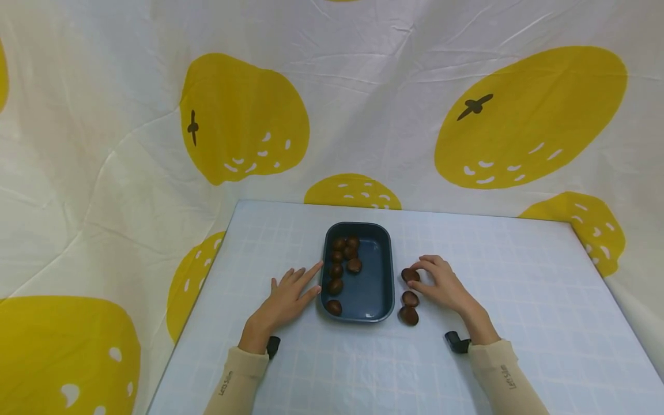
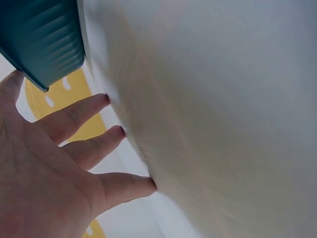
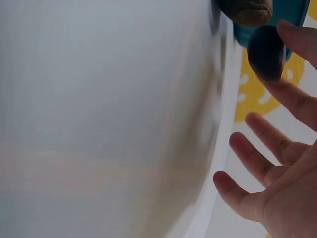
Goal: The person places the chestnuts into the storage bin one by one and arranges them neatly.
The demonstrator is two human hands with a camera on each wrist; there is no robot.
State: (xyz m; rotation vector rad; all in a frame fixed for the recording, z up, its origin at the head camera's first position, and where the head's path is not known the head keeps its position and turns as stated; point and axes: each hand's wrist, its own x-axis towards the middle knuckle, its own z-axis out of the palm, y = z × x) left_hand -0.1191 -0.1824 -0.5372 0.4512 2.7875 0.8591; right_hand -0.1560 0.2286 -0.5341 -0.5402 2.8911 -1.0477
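Between thumb and index finger, my right hand (image 1: 440, 283) pinches a glossy brown chestnut (image 1: 410, 275); in the right wrist view that chestnut (image 3: 266, 53) shows dark, the other fingers spread apart. Two more chestnuts (image 1: 408, 315) lie on the table just below it, close together. A dark blue rectangular tray (image 1: 376, 288) stands left of them, with several chestnuts (image 1: 336, 271) mostly along its left side. My left hand (image 1: 285, 302) has its fingers spread at the tray's left edge, index finger and thumb at the rim. Its other fingertips rest on the table in the left wrist view.
The table (image 1: 332, 369) has a pale checked cover. Behind and to the left hangs a white cloth (image 1: 358, 115) printed with large yellow fruit. A small black device (image 1: 456, 342) sits at the right wrist, and another (image 1: 272, 346) at the left.
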